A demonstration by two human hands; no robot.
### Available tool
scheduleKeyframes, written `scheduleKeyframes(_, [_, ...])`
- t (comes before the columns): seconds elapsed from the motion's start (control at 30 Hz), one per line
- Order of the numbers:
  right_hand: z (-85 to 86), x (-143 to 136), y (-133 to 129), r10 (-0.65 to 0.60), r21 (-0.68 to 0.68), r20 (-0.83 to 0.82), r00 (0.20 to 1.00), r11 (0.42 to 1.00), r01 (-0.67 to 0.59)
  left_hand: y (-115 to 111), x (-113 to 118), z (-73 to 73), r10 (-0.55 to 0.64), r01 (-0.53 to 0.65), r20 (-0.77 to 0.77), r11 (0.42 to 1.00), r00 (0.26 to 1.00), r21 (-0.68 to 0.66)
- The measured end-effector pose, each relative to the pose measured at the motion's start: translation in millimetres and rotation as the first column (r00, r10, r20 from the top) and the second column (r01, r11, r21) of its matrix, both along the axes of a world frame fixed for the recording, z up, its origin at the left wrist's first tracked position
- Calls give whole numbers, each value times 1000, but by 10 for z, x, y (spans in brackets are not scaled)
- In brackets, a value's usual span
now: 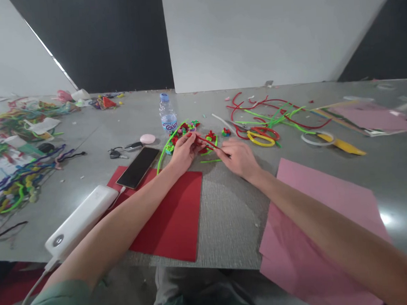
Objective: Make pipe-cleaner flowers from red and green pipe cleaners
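A red pipe cleaner (207,141) stretches between my two hands above the grey table. My left hand (184,151) is closed on one end of it, beside a cluster of small red, green and blue pieces (171,144). The other end is pinched in my right hand (237,157). Just behind the hands lie a small red and green piece (211,136) and a red and blue piece (226,132). A short green pipe cleaner (211,161) rests between the hands, nearer to me.
Yellow-handled scissors (260,139) and loose pipe cleaners (284,113) lie right of the hands. A bottle (167,112) stands behind them. Left are a phone (138,167), power bank (80,220) and keys (117,153). Red paper (173,219) and pink paper (316,191) lie near the front edge.
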State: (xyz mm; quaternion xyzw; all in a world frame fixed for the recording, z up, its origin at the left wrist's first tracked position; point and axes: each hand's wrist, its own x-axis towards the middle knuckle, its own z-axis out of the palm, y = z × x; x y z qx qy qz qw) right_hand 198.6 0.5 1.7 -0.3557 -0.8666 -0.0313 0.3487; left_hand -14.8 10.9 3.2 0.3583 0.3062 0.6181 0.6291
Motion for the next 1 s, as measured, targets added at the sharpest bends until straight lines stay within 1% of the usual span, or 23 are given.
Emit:
scheduleKeyframes(0.2, [14, 19, 1, -4, -29, 22, 1000, 1000, 4, -20, -14, -6, 10, -9, -22, 998, 1000, 70])
scheduleKeyframes(0.37, [21, 24, 7, -26, -53, 1, 1000, 998, 26, -40, -14, -14, 68, -57, -91, 991, 994, 120])
scheduleKeyframes(0.53, [32, 29, 7, -71, -76, -21, 997, 995, 70, -41, -15, -20, 134, -119, -157, 988, 978, 98])
scheduleKeyframes(0.73, [-1, 38, 13, -78, -128, -71, 994, 989, 68, -37, -14, 5, 181, -172, -153, 983, 972, 68])
scheduleKeyframes(0.8, [-3, 43, 14, -63, -113, -87, 994, 992, 53, -38, -9, 19, 198, -193, -146, 980, 969, 52])
scheduleKeyframes(0.9, [15, 46, 7, -45, -51, -126, 991, 998, 39, -40, -4, 34, 214, -211, -143, 977, 966, 33])
scheduleKeyframes(1.0, [46, 38, -12, -24, -17, -185, 982, 1000, 21, -46, -5, 37, 213, -209, -134, 977, 968, 45])
